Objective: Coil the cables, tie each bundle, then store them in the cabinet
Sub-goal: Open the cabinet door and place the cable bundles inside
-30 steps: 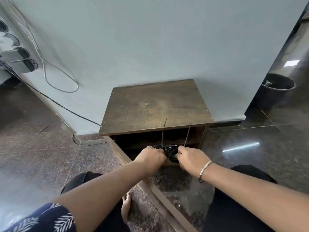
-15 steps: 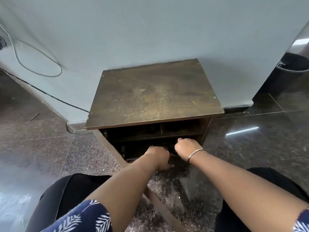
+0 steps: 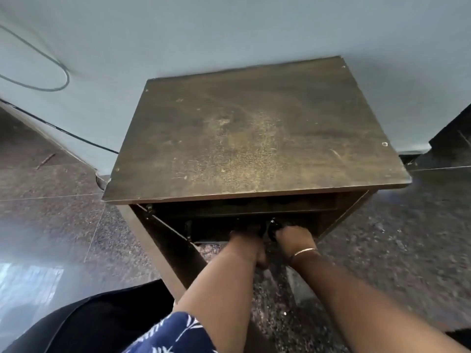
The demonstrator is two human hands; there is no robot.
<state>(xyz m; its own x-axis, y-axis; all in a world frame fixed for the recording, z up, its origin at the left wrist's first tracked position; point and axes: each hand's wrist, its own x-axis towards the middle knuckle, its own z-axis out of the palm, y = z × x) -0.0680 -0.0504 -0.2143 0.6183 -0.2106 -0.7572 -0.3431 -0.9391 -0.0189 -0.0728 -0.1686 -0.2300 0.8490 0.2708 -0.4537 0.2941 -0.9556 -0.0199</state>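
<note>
A low brown wooden cabinet [image 3: 254, 138] stands against the wall with its door [image 3: 165, 250] swung open to the left. Both hands reach into the lower opening under a shelf. Between them a black coiled cable bundle [image 3: 270, 229] shows only as a small dark patch. My left hand [image 3: 246, 244] grips its left side, fingers tucked inside the cabinet. My right hand [image 3: 293, 238], with a thin bangle on the wrist, holds the right side. Most of the bundle is hidden by the hands and the shadow.
A grey cable loop [image 3: 51, 80] hangs on the pale wall at the left, and a black cable [image 3: 76, 136] runs along the skirting toward the cabinet. Polished speckled floor [image 3: 407, 250] surrounds the cabinet. My knee in dark cloth [image 3: 102, 319] is at the lower left.
Both hands have carried the cable bundle forward from in front of the cabinet into its lower opening. The tie ends that stuck up are out of sight. The view has moved closer.
</note>
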